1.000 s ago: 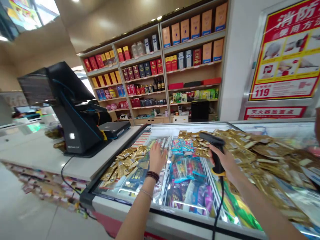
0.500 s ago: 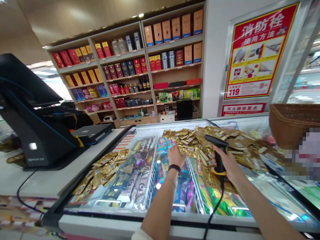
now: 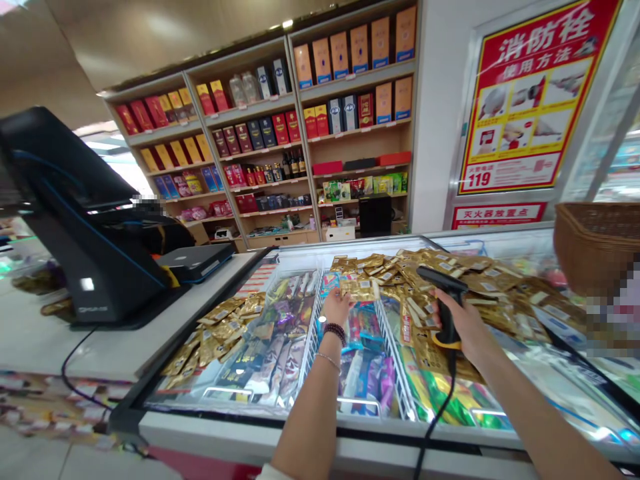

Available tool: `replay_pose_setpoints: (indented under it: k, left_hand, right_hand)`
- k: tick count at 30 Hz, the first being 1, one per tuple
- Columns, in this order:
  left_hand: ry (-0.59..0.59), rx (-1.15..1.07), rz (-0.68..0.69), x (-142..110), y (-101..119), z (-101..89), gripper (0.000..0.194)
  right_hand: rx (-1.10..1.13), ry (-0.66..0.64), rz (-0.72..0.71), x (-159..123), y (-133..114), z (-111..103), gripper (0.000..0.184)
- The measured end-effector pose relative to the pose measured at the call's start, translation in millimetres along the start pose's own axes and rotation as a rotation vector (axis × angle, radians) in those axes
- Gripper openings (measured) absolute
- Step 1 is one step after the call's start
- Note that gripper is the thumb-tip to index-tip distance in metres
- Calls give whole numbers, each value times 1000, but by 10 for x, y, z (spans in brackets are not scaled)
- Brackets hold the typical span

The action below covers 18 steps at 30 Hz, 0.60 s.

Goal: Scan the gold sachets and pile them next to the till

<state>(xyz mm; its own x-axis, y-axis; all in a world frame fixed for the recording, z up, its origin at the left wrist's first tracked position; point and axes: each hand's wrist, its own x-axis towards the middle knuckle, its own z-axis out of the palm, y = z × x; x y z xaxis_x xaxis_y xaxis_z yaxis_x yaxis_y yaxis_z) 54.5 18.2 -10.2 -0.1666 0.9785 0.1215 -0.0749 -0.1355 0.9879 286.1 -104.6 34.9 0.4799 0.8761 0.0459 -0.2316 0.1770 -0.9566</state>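
Note:
My left hand (image 3: 336, 308), with a dark bead bracelet on the wrist, is over the middle of the glass-topped freezer (image 3: 240, 417). Its fingers are closed on the near end of a gold packet (image 3: 358, 289), which extends to the right. My right hand (image 3: 463, 325) grips a black barcode scanner (image 3: 445, 297) with a yellow-ended handle; its cable runs down to the front edge. A pile of gold packets (image 3: 480, 283) lies on the glass beyond and around the scanner. Another group of gold packets (image 3: 215, 337) lies at the left. Colourful wrapped goods show in wire baskets beneath the glass.
On the left counter (image 3: 35, 353) stand a black checkout terminal (image 3: 100, 260) and a flat black box (image 3: 197, 260). A brown wicker basket (image 3: 595, 247) is at the right. Shelves of boxed goods (image 3: 257, 133) line the back wall, beside a red poster (image 3: 537, 100).
My left hand has drawn slightly left and now has a gold packet at its fingertips. The scanner stays in my right hand. The whole view has shifted slightly.

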Motion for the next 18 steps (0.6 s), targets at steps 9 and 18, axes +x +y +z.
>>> replay_pose_setpoints:
  k: [9, 18]
  left_hand:
    - [-106, -415, -19, -44, 64, -209, 30]
    - [-147, -374, -1, -37, 158, -279, 31]
  right_hand:
    - [-119, -231, 1, -173, 99, 515, 45]
    - [-438, -422, -200, -213, 149, 670, 49]
